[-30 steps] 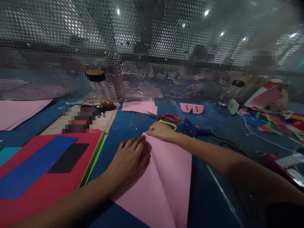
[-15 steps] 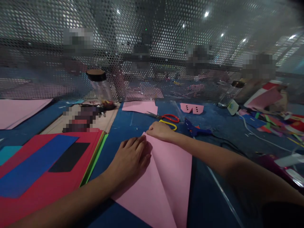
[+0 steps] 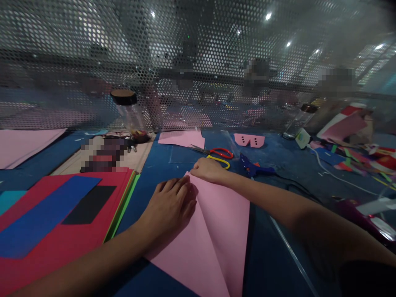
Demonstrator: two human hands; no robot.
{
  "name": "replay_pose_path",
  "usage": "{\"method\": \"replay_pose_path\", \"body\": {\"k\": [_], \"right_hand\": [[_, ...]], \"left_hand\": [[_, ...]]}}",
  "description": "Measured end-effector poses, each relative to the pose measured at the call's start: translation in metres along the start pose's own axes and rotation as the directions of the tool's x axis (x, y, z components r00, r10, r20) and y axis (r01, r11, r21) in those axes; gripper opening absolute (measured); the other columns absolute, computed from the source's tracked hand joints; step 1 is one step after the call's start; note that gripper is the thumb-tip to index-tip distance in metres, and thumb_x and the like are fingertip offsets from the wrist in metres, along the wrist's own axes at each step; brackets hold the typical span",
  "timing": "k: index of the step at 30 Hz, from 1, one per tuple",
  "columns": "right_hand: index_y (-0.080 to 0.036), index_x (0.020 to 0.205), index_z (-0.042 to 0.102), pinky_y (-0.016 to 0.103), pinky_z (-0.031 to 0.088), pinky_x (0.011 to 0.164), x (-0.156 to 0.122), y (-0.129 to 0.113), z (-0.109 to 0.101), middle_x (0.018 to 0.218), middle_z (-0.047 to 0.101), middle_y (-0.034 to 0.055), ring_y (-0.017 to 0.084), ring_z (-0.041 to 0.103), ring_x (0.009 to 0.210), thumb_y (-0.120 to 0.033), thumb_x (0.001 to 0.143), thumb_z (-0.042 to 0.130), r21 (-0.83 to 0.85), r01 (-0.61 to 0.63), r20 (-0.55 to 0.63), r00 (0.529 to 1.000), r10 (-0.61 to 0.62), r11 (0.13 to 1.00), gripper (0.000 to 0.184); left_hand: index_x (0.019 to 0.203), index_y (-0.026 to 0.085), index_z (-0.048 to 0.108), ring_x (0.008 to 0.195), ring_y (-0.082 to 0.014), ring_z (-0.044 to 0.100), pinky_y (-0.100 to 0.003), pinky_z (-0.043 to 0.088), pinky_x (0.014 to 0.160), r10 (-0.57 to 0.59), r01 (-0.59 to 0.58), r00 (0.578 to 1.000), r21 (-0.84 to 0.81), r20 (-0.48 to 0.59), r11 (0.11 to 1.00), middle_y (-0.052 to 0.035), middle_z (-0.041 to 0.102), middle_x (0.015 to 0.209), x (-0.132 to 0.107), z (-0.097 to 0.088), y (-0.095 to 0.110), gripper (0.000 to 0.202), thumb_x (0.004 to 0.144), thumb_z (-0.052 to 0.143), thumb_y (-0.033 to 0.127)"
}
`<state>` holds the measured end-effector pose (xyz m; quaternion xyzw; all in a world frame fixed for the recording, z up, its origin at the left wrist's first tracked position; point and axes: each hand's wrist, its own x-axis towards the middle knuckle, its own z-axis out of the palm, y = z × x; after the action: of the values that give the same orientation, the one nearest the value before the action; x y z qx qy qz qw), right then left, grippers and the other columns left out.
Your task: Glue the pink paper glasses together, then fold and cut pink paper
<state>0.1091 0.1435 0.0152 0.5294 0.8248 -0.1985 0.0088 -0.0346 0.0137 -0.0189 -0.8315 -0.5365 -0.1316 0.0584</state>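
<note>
A large sheet of pink paper lies on the blue table, with a crease running from its narrow far corner toward me. My left hand presses down on its left side near that corner, fingers bent and thumb tucked in against the sheet. At the tip, my right hand is closed on the paper, its fingertips partly hidden. Just beyond the right hand lie scissors with one red and one yellow handle. A blue glue gun rests to the right of them.
On the left, red sheets carry a blue strip and a black piece. Behind stand a corked glass jar and a perforated metal screen. Cut pink paper lies ahead; coloured scraps and cables are at right.
</note>
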Motion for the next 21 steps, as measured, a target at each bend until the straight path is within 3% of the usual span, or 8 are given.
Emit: {"method": "replay_pose_path", "body": {"k": [5,13,21], "right_hand": [[-0.018,0.079,0.073,0.026,0.031,0.054,-0.001,0.000,-0.001,0.075,0.069,0.0054,0.018,0.060,0.069,-0.035,0.084,0.056,0.014,0.015,-0.002,1.000,-0.015,1.000,0.025],[-0.018,0.061,0.060,0.027,0.024,0.051,-0.016,0.015,-0.003,0.058,0.053,-0.0001,0.013,0.048,0.056,-0.051,0.090,0.052,0.063,0.066,-0.006,0.998,-0.066,0.996,0.044],[-0.018,0.065,0.064,0.026,0.026,0.052,-0.023,0.019,0.000,0.061,0.058,-0.0008,0.013,0.052,0.061,-0.045,0.087,0.055,0.055,0.034,-0.031,0.999,-0.032,0.998,0.036]], "left_hand": [[0.121,0.018,0.061,0.127,-0.0318,0.054,-0.049,0.040,0.100,-0.005,0.005,1.000,-0.017,0.007,1.000,-0.0136,0.058,0.146,-0.001,-0.001,0.000,0.029,0.098,0.051,0.032],[0.126,0.017,0.060,0.128,-0.0317,0.053,-0.050,0.040,0.100,-0.003,0.003,1.000,-0.013,0.026,1.000,-0.0130,0.056,0.149,-0.002,0.000,-0.002,0.034,0.099,0.048,0.035],[0.125,0.018,0.060,0.130,-0.0320,0.053,-0.050,0.041,0.100,-0.007,0.008,0.999,-0.018,0.035,1.000,-0.0133,0.056,0.149,-0.001,-0.001,-0.001,0.032,0.099,0.047,0.033]]}}
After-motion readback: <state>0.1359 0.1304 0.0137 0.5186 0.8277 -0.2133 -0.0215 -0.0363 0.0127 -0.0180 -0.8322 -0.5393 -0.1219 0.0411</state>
